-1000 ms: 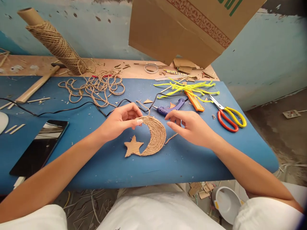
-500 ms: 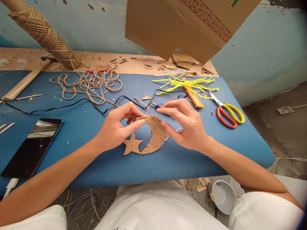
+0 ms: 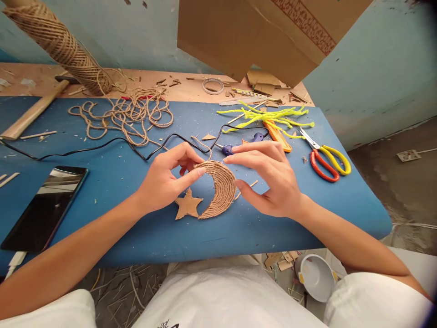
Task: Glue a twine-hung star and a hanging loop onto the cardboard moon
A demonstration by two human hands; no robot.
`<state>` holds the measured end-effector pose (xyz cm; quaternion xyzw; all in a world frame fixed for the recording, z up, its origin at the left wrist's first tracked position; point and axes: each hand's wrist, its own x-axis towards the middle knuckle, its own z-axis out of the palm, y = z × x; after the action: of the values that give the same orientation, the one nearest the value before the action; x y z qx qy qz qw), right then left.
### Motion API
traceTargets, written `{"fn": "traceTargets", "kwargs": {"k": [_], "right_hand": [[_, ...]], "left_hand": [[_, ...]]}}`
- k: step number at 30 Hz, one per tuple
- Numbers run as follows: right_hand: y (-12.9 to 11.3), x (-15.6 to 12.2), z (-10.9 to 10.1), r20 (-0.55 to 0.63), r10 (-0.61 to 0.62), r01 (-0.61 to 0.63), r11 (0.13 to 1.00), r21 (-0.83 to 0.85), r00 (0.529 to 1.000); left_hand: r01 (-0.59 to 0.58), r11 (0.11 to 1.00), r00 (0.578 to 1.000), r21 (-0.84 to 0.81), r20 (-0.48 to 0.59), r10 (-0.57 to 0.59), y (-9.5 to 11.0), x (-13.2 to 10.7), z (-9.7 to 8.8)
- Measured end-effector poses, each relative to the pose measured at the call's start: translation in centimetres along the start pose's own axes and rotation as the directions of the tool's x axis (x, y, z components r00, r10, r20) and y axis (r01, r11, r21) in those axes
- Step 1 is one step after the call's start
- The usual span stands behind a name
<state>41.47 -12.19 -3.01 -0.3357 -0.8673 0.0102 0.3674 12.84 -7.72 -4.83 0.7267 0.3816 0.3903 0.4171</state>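
- We locate the twine-covered crescent (image 3: 225, 189) on the near middle of the blue tabletop (image 3: 205, 246), its hollow side facing left.
- We note the left hand (image 3: 165, 177) pinching the crescent's upper tip between thumb and fingers.
- We note the right hand (image 3: 273, 182) spread in a loose curve at the crescent's right edge; its thumb tip is next to that edge, and we cannot tell whether it touches.
- We find the cardboard star (image 3: 188, 204) at the crescent's lower tip, on the left; we cannot tell whether the two are joined.
- We see the purple glue gun (image 3: 226, 150) just beyond the right hand, which partly covers it.
- We place the orange tool (image 3: 278, 138) beyond the right hand, near the yellow-green stems (image 3: 269, 117), and the scissors (image 3: 324, 166) farther right.
- We place the loose twine (image 3: 126, 118) at the far left, below the twine roll (image 3: 64, 48).
- We identify the phone (image 3: 46, 207) at the near left, with a white plug (image 3: 18, 258) at its near end.
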Motion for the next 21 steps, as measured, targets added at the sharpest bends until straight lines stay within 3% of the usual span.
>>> {"fn": "traceTargets", "kwargs": {"k": [3,8,14,17,21], "right_hand": [[0.2,0.0,-0.1,-0.002,0.037,-0.037,0.999,-0.003,0.999],[0.6,-0.1,0.2,0.05,-0.009,0.007,0.999,0.05,0.999],[0.2,0.0,-1.6,-0.232,0.158,-0.151,0.987,0.048,0.96],[0.2,0.0,-1.0,-0.117,0.168,-0.165,0.986,0.037,0.979],[0.4,-0.1,0.7,0.051,0.0,-0.003,0.999,0.05,0.999]], "left_hand": [[-0.008,1.0,1.0,0.001,0.005,0.008,-0.1,0.0,0.1],[-0.025,1.0,1.0,-0.004,0.005,0.025,-0.3,-0.1,0.0],[-0.012,1.0,1.0,0.001,-0.005,0.012,-0.2,0.0,0.0],[0.006,1.0,1.0,-0.004,-0.003,-0.006,-0.2,0.1,0.1],[-0.014,1.0,1.0,-0.007,-0.011,0.014,-0.1,0.0,0.2]]}}
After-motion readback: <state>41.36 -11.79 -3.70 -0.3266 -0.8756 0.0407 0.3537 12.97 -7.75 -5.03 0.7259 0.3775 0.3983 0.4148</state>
